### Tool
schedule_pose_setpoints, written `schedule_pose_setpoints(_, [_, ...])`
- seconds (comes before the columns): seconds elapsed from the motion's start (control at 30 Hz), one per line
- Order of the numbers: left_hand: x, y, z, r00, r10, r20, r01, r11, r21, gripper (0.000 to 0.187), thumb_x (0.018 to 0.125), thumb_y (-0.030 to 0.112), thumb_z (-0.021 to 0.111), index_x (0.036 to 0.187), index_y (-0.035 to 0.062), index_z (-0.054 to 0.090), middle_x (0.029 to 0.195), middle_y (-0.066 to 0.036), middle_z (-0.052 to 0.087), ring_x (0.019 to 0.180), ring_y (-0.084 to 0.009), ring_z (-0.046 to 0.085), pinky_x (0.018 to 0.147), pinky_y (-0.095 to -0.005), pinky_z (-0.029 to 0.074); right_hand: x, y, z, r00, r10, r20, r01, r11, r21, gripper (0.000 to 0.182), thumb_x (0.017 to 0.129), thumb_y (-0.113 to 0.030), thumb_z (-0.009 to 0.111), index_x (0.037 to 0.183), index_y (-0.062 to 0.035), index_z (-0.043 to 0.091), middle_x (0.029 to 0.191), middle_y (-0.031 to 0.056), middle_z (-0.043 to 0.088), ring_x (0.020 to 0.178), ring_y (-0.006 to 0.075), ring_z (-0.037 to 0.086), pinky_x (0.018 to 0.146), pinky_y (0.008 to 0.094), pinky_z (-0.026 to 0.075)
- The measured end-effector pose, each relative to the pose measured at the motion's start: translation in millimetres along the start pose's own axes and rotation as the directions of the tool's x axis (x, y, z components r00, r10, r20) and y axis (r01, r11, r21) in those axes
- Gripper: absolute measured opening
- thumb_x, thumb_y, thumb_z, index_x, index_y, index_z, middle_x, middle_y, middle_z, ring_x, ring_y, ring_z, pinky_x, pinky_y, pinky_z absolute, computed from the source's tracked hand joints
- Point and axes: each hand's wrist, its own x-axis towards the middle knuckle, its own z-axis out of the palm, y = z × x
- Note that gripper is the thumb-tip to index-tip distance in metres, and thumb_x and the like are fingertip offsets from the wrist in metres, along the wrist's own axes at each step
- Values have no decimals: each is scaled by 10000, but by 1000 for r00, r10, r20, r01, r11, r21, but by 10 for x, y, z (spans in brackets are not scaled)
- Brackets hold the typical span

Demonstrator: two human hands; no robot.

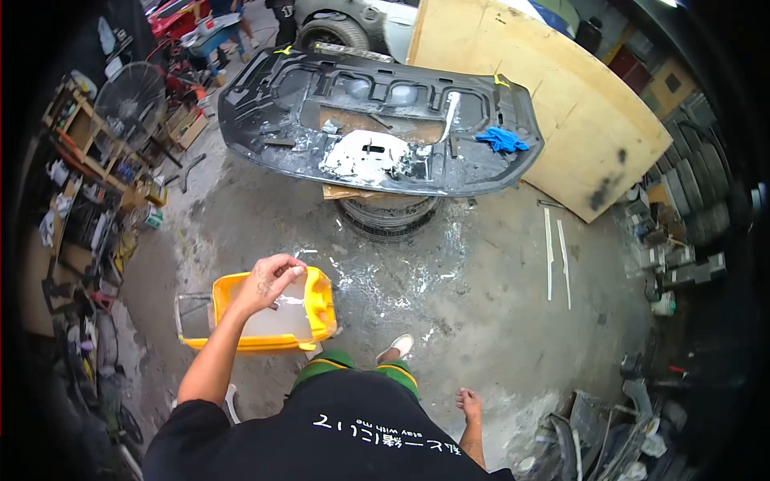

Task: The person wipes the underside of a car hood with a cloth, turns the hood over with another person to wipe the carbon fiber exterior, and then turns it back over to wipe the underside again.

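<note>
Far to the left of the left hand, wooden shelving [80, 148] is crowded with supplies, and a round fan [130, 94] stands beyond it, nearer the hand. The yellow tub [320, 317], with pale, cloudy contents, sits on the floor [489, 313] directly below the left hand [287, 277], its rim showing on both sides of the wrist. That hand is bent, the thumb close to the forefinger; whether it grips something small cannot be told. Ahead of both hands, a black panel [273, 160] smeared with white lies across stacked tires [389, 223]. A white shoe [403, 346] shows between the hands, nearer the right one. The right hand [468, 399] hangs low, well apart from the tub, which is off to its left; its fingers are curled in, and whether they close on anything cannot be told. Ahead of it, blue gloves [502, 140] lie bunched on the panel's right part. Further right, two pale strips [549, 256] lie on the floor before a large wooden board [553, 104]. To the right hand's right are piled dark parts [593, 437].
</note>
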Motion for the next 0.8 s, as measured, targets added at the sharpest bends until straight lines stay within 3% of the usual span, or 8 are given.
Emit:
schedule_pose_setpoints(0.07, [131,142,139,998,52,-38,-53,998,-30,240,950,223,625,1028,7,695,809,-71,667,706,-128,608,678,-299,513,224,-288,-307,1000,-26,5,26,999,42,337,938,-349,659,1071,-39,665,950,63,703,777,154,660,627,306,540])
schedule_pose_setpoints(0.17, [294,234,229,996,21,-89,-19,1000,24,231,949,214,622,1030,10,694,811,-60,677,721,-121,617,680,-293,509,588,-401,-673,999,-20,-45,20,1000,21,324,938,-340,658,1068,-44,657,956,67,701,776,157,659,624,310,540])
schedule_pose_setpoints(0.23, [369,321,260,993,-19,-112,20,1000,7,238,953,212,614,1040,6,694,843,-59,694,762,-124,642,709,-293,520,782,-492,-805,994,24,-108,-12,994,109,307,944,-325,646,1068,-44,652,947,66,696,775,160,658,619,314,539])
schedule_pose_setpoints(0.4, [761,241,177,985,-64,-163,54,996,-65,229,959,190,599,1042,-2,691,873,-44,707,776,-113,653,724,-285,526,1173,-828,-628,1000,2,-23,-3,1000,-26,317,969,-300,618,1091,-10,650,981,78,717,777,170,667,633,319,556])
schedule_pose_setpoints(0.5, [1138,-113,100,973,-29,-229,8,996,-92,218,959,175,589,1030,-9,681,852,-38,692,742,-103,641,710,-279,523,1250,-1142,-501,986,-14,168,42,985,-167,373,963,-336,627,1123,0,653,1006,86,717,813,181,678,665,314,549])
schedule_pose_setpoints(0.7, [2259,-964,-445,930,14,-367,-6,1000,21,227,954,205,605,1045,8,671,817,-28,664,731,-111,625,705,-293,512,1483,-1904,-377,994,-11,113,34,978,-204,368,961,-322,629,1122,8,650,1018,103,713,817,195,680,666,327,556])
schedule_pose_setpoints(0.8, [3052,-1772,-818,863,91,-498,-20,989,146,214,919,172,655,1052,4,662,942,-94,684,824,-181,654,738,-316,527,1650,-2386,-152,998,7,58,5,978,-208,369,961,-314,629,1125,16,647,1026,111,715,806,199,683,661,329,560])
